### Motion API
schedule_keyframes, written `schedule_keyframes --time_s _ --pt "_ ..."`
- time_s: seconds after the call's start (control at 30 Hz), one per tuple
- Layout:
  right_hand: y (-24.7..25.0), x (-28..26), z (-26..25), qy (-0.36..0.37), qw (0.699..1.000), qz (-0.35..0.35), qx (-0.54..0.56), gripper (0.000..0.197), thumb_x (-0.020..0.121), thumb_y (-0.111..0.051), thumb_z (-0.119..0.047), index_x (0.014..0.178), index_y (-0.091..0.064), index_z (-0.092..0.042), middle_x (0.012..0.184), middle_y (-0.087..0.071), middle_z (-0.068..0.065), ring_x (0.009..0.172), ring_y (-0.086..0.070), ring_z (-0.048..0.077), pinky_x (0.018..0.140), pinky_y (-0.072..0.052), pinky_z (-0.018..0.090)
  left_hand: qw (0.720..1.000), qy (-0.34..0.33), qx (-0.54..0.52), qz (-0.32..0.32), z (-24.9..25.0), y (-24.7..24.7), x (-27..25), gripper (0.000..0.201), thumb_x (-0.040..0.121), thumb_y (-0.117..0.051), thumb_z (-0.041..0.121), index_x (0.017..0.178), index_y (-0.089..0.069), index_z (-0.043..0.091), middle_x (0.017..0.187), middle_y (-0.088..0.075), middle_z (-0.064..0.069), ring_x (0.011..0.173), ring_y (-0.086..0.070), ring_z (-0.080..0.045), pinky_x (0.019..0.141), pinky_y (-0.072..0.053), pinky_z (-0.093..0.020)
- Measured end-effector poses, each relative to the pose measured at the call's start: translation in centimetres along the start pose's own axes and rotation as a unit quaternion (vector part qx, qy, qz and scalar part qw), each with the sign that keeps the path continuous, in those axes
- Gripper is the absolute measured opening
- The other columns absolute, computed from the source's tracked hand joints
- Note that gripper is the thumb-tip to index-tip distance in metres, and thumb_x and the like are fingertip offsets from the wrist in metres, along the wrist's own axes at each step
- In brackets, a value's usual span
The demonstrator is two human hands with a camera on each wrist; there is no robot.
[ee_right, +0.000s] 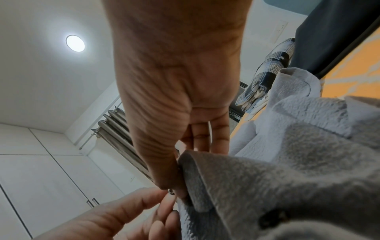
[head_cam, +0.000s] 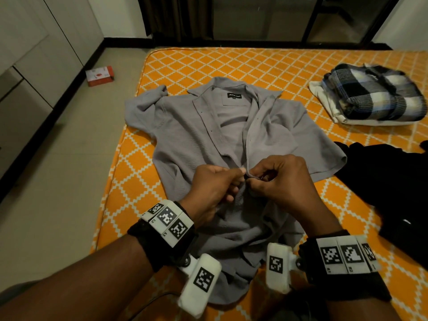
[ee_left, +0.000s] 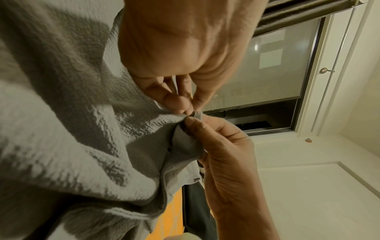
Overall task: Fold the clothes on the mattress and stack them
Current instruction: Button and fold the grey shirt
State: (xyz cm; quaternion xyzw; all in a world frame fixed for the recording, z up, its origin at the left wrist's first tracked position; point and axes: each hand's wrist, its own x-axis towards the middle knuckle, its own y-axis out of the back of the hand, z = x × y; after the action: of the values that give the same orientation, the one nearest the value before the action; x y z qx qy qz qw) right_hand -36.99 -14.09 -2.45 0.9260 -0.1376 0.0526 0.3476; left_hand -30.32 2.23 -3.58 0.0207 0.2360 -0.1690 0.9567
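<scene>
grey button-up shirt [head_cam: 203,135] lying open, collar away from the person, on the orange mattress [head_cam: 266,63] | left hand [head_cam: 213,186] and right hand [head_cam: 284,179] both pinching the shirt's two front edges together at mid-placket, apparently buttoning | placket running straight away from the hands | folded plaid stack [head_cam: 370,98] lying right of the shirt

I'm in a bedroom at home: orange diamond-print mattress [head_cam: 208,63] sitting right on the tiled floor [head_cam: 58,158], white built-in wardrobe doors [head_cam: 34,42] along the wall, dark curtains [head_cam: 176,17] by a sliding glass door [head_cam: 261,17].
</scene>
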Motion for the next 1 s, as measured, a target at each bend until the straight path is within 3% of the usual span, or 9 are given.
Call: schedule_keyframes --time_s 0.1,0.2,0.4,0.57,0.73,0.9,1.0 --pt "0.0 -0.1 -0.1 0.013 1.000 0.006 -0.022 0.019 0.072 -0.089 -0.006 0.075 -0.080 -0.022 0.069 -0.072 -0.014 0.061 -0.069 0.004 0.057 -0.058 0.029 1.000 -0.014 0.001 0.002 0.0 0.1 -0.1 0.038 0.085 -0.083 0.036 0.089 -0.076 -0.001 0.073 -0.073 -0.009 0.058 -0.064 -0.012 0.049 -0.049 -0.021" --pt "-0.1 -0.1 -0.3 0.028 0.998 -0.001 -0.058 0.013 0.072 -0.087 -0.011 0.074 -0.080 -0.021 0.069 -0.071 -0.012 0.060 -0.066 0.005 0.057 -0.056 0.031 0.999 -0.026 0.031 0.007 0.2 0.0 -0.5 0.045 0.081 -0.084 0.045 0.084 -0.076 0.001 0.066 -0.070 -0.009 0.055 -0.063 -0.012 0.048 -0.049 -0.022" --pt "-0.2 0.1 -0.7 0.025 0.995 -0.022 -0.093 0.012 0.073 -0.089 -0.017 0.077 -0.081 -0.024 0.073 -0.073 -0.011 0.062 -0.066 0.003 0.062 -0.060 0.034 0.998 0.017 0.048 0.029 0.5 -0.1 -0.1 0.023 0.089 -0.077 0.019 0.087 -0.075 -0.004 0.064 -0.067 -0.008 0.046 -0.058 -0.009 0.041 -0.044 -0.020" --pt "0.0 0.1 -0.8 0.042 0.995 -0.024 -0.086 0.010 0.075 -0.090 -0.017 0.079 -0.082 -0.022 0.074 -0.074 -0.011 0.064 -0.067 0.003 0.062 -0.060 0.032 0.996 0.080 0.013 0.021 1.0 0.0 0.2 0.017 0.089 -0.074 0.014 0.090 -0.073 -0.003 0.059 -0.062 -0.003 0.041 -0.052 -0.007 0.038 -0.039 -0.018" --pt "-0.4 -0.1 -0.7 0.008 0.998 0.004 -0.066 0.008 0.078 -0.089 -0.021 0.079 -0.081 -0.024 0.068 -0.071 -0.015 0.063 -0.068 0.002 0.057 -0.055 0.019 0.992 0.121 -0.034 -0.005 1.1 0.1 0.4 0.011 0.091 -0.072 0.011 0.090 -0.071 0.000 0.061 -0.062 -0.004 0.041 -0.051 -0.006 0.036 -0.036 -0.015" --pt "-0.8 -0.2 -0.9 -0.002 0.996 0.032 -0.081 0.011 0.079 -0.084 -0.026 0.074 -0.074 -0.025 0.064 -0.068 -0.014 0.057 -0.065 0.003 0.057 -0.058 0.033 0.992 0.116 -0.033 -0.029 0.6 0.0 0.3 0.011 0.088 -0.073 0.011 0.080 -0.070 0.005 0.062 -0.062 -0.003 0.043 -0.048 -0.006 0.037 -0.036 -0.017" --pt "-0.8 -0.3 -1.1 -0.033 0.994 0.023 -0.097 0.012 0.077 -0.083 -0.031 0.072 -0.072 -0.028 0.063 -0.068 -0.015 0.057 -0.066 0.001 0.058 -0.060 0.035 0.994 0.104 -0.015 -0.039 0.4 -0.1 0.2 0.010 0.087 -0.073 0.013 0.081 -0.069 0.006 0.062 -0.060 -0.003 0.045 -0.047 -0.008 0.039 -0.035 -0.018"
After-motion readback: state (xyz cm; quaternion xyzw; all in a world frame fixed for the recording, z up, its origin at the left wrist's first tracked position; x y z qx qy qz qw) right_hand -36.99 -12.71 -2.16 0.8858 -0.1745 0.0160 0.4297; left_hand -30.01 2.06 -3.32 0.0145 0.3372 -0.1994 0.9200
